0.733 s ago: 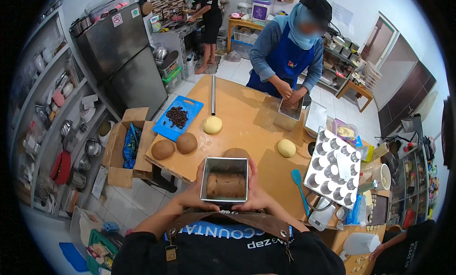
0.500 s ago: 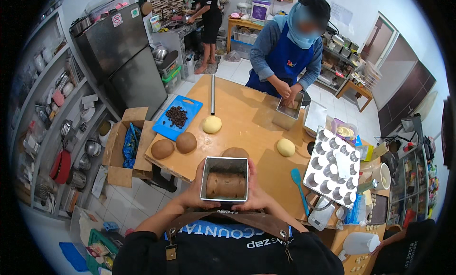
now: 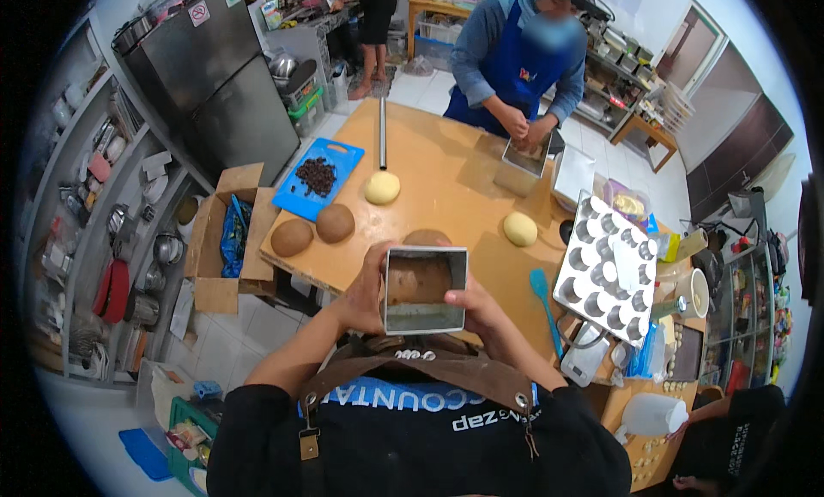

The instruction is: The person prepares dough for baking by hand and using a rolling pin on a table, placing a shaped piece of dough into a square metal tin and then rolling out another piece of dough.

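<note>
I grip a square metal loaf pan from both sides, my left hand along its left wall and my right hand on the right with the thumb over the rim. Brown dough lies inside, with pale bare metal showing near me. Just beyond the pan another brown dough ball is partly hidden. To the left sit two brown dough balls and a blue board bearing dark chopped pieces; pale dough balls rest mid-table and toward the right.
Across the table a co-worker works in another pan. A steel rod, muffin tray, blue spatula and scale lie about. A cardboard box is left; other people stand behind and at right.
The pan has shifted up and to the right and is tilted differently, the dough now toward its far side. My hands moved with it. The room has shifted upward in the picture.
</note>
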Demonstrator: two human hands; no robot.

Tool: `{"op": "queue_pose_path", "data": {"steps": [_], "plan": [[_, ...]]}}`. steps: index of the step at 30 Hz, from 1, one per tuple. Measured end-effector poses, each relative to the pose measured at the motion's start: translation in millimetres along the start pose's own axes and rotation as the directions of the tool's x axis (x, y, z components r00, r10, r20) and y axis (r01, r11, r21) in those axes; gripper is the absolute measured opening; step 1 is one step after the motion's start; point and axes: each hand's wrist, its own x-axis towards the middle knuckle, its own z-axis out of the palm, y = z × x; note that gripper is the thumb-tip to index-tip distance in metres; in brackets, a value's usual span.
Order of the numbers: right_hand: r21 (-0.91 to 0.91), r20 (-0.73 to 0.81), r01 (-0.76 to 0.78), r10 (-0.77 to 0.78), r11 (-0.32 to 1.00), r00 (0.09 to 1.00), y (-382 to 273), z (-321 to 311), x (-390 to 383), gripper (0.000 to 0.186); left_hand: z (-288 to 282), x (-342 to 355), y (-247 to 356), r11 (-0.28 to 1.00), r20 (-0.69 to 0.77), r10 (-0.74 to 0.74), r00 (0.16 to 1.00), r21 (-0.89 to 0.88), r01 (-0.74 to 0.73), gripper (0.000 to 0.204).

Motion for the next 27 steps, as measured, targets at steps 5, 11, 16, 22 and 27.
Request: {"op": "queue_pose_path", "data": {"steps": [5, 11, 16, 22, 27], "plan": [[-0.002, -0.002, 0.004, -0.004, 1.0, 1.0, -6.7, 4.9, -5.5, 0.1, 2.9, 3.8, -1.9, 0.999, -0.01, 0.043, 0.999, -0.033, -0.043, 0.123], [-0.037, -0.054, 0.079, -0.081, 0.996, 0.995, -2.2, -3.3, -16.7, 0.1, 10.7, 9.9, -9.3, 0.999, 0.089, 0.02, 0.996, -0.039, -0.017, 0.119], [-0.032, -0.197, 0.19, -0.193, 0.981, 0.961, 10.4, -21.6, -31.6, 0.102, 17.4, 25.7, -6.8, 0.99, 0.157, 0.021, 0.987, 0.136, -0.042, 0.12], [-0.346, -0.412, 0.289, -0.421, 0.893, 0.808, 30.1, -55.1, -50.1, 0.104, 23.8, 47.7, 15.8, 0.951, 0.126, 0.278, 0.952, 0.106, -0.292, 0.084], [-0.404, -0.458, 0.278, -0.456, 0.871, 0.763, 53.1, -62.8, -49.3, 0.101, 73.7, 67.3, 26.4, 0.922, 0.406, 0.176, 0.897, 0.253, -0.295, 0.041]]}}
